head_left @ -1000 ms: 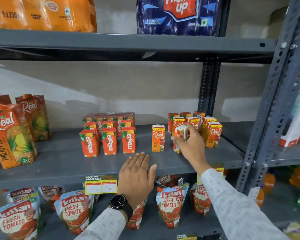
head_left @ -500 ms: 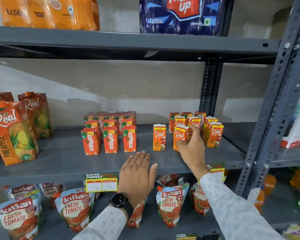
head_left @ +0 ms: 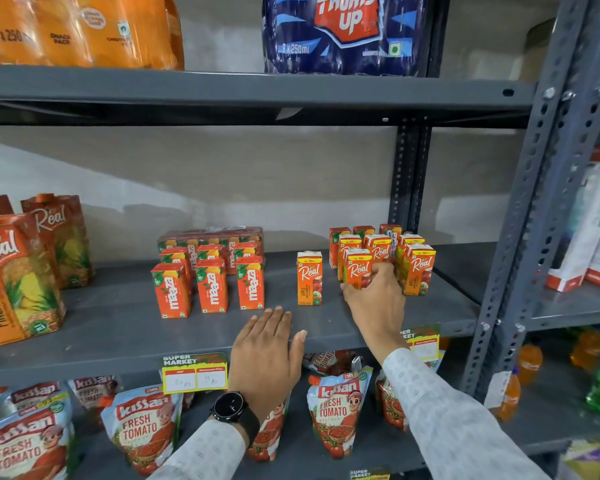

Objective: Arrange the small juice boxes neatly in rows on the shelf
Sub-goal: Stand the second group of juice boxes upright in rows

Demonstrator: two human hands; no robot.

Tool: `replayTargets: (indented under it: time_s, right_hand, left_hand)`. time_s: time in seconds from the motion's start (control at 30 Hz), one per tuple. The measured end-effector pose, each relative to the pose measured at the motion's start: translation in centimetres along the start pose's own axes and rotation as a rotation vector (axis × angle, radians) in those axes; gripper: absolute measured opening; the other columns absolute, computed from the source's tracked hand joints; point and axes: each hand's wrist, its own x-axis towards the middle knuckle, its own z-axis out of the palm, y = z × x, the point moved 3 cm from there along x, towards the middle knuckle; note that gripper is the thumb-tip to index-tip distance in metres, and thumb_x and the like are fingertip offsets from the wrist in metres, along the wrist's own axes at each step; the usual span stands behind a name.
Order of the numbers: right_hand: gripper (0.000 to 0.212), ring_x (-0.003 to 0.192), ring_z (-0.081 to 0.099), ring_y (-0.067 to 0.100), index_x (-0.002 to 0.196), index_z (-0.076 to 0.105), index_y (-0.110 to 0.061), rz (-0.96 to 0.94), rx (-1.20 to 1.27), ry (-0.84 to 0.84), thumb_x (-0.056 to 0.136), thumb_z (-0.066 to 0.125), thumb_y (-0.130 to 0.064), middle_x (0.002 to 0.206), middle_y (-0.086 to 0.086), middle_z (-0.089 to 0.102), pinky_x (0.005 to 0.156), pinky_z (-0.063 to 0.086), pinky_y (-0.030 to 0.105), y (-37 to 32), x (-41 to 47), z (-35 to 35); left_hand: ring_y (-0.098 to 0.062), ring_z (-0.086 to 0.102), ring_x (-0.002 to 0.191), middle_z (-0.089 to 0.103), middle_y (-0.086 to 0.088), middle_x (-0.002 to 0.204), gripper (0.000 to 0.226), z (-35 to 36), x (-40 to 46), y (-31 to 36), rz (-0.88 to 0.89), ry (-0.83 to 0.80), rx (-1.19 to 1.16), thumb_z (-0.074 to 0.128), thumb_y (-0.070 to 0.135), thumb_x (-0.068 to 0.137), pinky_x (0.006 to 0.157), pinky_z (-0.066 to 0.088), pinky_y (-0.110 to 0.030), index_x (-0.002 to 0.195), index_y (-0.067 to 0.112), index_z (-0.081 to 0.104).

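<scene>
On the grey middle shelf point(head_left: 118, 327) stand small orange juice boxes. My right hand point(head_left: 374, 299) grips one small Real apple box point(head_left: 358, 270), upright at the front of a cluster of Real boxes point(head_left: 418, 268). A single Real apple box point(head_left: 309, 278) stands apart just to the left of it. Further left, Maaza boxes point(head_left: 212, 289) stand in neat rows of three, with a shrink-wrapped pack point(head_left: 210, 237) behind them. My left hand point(head_left: 267, 351) rests flat on the shelf's front edge, fingers together, holding nothing.
Large Real pineapple cartons point(head_left: 18, 278) stand at the shelf's left end. Bottle multipacks point(head_left: 343, 29) fill the shelf above, tomato pouches point(head_left: 340, 414) the one below. A perforated grey upright point(head_left: 520, 258) bounds the shelf on the right. Price tags point(head_left: 194, 374) hang on the front edge.
My right hand has turned the held Real box so that its front faces out and set it upright at the front of the cluster. The left hand has stayed on the shelf edge.
</scene>
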Motion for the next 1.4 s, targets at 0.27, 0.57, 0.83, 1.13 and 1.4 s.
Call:
replayTargets:
  time_s: [0.27, 0.57, 0.83, 1.13, 1.4]
  right_hand:
    - [0.051, 0.105, 0.068, 0.028, 0.124, 0.050, -0.021, 0.097, -0.022, 0.046, 0.086, 0.080, -0.037, 0.114, 0.003, 0.065, 0.081, 0.058, 0.043, 1.4, 2.1, -1.0]
    - [0.061, 0.123, 0.063, 0.030, 0.138, 0.047, -0.018, 0.089, -0.047, 0.066, 0.089, 0.079, -0.035, 0.131, 0.006, 0.061, 0.098, 0.052, 0.046, 1.7, 1.5, -1.0]
    - [0.054, 0.114, 0.056, 0.022, 0.128, 0.048, -0.017, -0.126, -0.062, 0.208, 0.086, 0.081, -0.029, 0.125, 0.007, 0.056, 0.087, 0.055, 0.034, -0.5, -0.1, -2.0]
    - [0.084, 0.105, 0.065, 0.021, 0.132, 0.039, -0.021, -0.092, -0.029, -0.196, 0.074, 0.080, -0.067, 0.125, 0.002, 0.057, 0.079, 0.058, 0.032, -6.2, -3.6, 3.6]
    - [0.072, 0.106, 0.069, 0.027, 0.133, 0.041, -0.018, -0.028, -0.085, -0.112, 0.082, 0.082, -0.048, 0.124, 0.006, 0.063, 0.077, 0.060, 0.036, -5.0, -2.2, 3.7]
  left_hand:
    - [-0.022, 0.054, 0.136, 0.062, -0.005, 0.142, 0.072, 0.0, 0.0, 0.0, -0.006, 0.008, 0.005, 0.015, 0.058, 0.104, 0.116, 0.040, -0.043, 0.137, 0.015, 0.063]
    - [-0.022, 0.055, 0.136, 0.062, -0.005, 0.142, 0.075, -0.1, 0.0, 0.0, -0.002, 0.009, 0.007, 0.012, 0.059, 0.104, 0.116, 0.040, -0.042, 0.137, 0.015, 0.063]
    - [-0.022, 0.056, 0.135, 0.063, -0.006, 0.142, 0.074, -0.2, 0.0, 0.1, -0.008, 0.013, 0.004, 0.013, 0.058, 0.104, 0.115, 0.042, -0.043, 0.136, 0.015, 0.064]
    - [-0.024, 0.060, 0.129, 0.066, -0.009, 0.136, 0.060, -0.6, -0.2, 0.1, 0.016, 0.024, 0.023, 0.030, 0.051, 0.104, 0.112, 0.041, -0.042, 0.131, 0.012, 0.067]
    - [-0.024, 0.060, 0.130, 0.065, -0.008, 0.138, 0.061, -0.5, -0.2, 0.1, 0.019, 0.022, 0.015, 0.029, 0.052, 0.104, 0.113, 0.043, -0.042, 0.132, 0.013, 0.067]
